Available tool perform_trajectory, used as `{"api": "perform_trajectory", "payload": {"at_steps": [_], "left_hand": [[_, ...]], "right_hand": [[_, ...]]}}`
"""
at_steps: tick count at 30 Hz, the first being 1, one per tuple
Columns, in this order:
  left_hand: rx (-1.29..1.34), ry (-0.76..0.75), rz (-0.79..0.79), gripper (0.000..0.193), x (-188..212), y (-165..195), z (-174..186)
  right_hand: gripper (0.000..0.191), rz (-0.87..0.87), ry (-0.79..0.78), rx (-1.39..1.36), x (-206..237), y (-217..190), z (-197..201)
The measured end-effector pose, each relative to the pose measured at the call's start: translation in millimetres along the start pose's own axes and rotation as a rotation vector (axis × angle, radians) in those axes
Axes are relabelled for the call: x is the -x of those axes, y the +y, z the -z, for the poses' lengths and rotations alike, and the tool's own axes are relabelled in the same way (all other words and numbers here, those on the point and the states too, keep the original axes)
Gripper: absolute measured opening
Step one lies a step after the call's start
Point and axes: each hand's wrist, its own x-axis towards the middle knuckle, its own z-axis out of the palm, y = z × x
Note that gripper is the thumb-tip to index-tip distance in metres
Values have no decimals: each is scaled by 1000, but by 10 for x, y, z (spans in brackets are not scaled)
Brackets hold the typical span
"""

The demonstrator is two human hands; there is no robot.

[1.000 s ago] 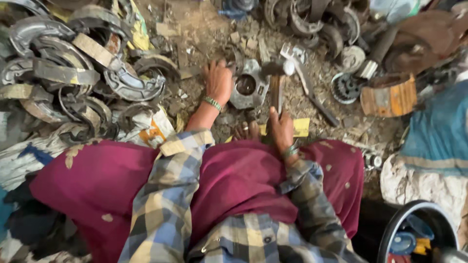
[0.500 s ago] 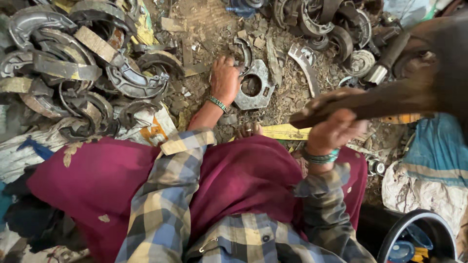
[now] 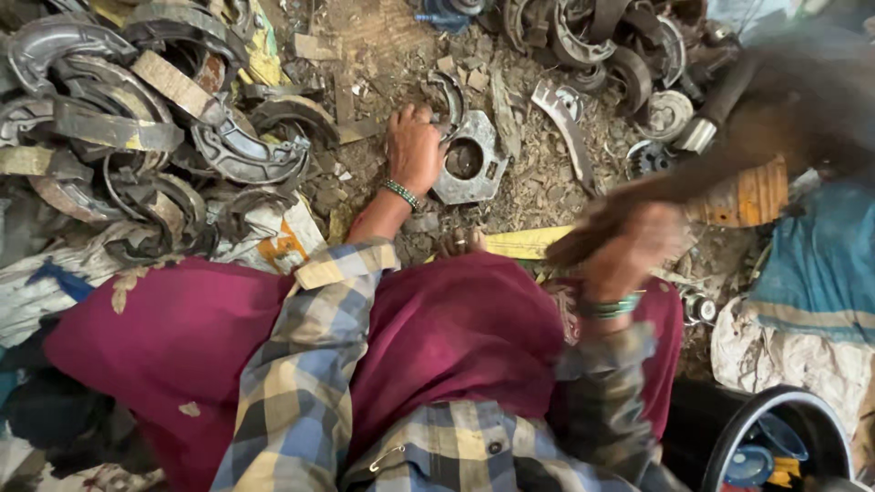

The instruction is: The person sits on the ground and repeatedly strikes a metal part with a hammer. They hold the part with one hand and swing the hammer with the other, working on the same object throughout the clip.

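My left hand [image 3: 415, 146] rests on the dirt ground and presses on the left edge of a grey metal plate with a round hole [image 3: 469, 164]. My right hand [image 3: 629, 246] is raised and motion-blurred, gripping the wooden handle of a hammer [image 3: 720, 173] that sweeps up toward the upper right; its head is a dark blur. Both wrists wear green bangles. My checked sleeves and maroon cloth fill the lower middle.
A heap of curved brake shoes [image 3: 137, 128] lies at the left. More round metal parts [image 3: 620, 46] pile up at the top right. A yellow strip [image 3: 524, 241] lies by my knee. Blue cloth [image 3: 820, 264] and a black tub [image 3: 775, 446] sit at the right.
My right hand took the hammer from the ground beside the plate and swung it up and to the right. My left hand stayed on the plate.
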Motion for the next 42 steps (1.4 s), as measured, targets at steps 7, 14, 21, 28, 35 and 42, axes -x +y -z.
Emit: {"api": "perform_trajectory", "payload": {"at_steps": [7, 14, 21, 28, 35, 42], "left_hand": [[-17, 55, -15, 21, 22, -37, -103], [-100, 3, 31, 22, -52, -85, -203], [63, 6, 59, 29, 3, -83, -117], [552, 83, 119, 25, -219, -8, 415], [818, -36, 349, 39, -217, -40, 522], [483, 176, 255, 54, -151, -71, -4]], "right_hand": [[48, -449, 74, -1419, -241, -109, -161], [54, -521, -878, -515, 1425, -553, -934], [54, -753, -973, -642, 1436, -349, -878], [53, -709, -889, -689, 1377, -439, -936], [49, -822, -898, -714, 1434, -446, -1072], [48, -728, -886, -690, 1419, -476, -1108]]}}
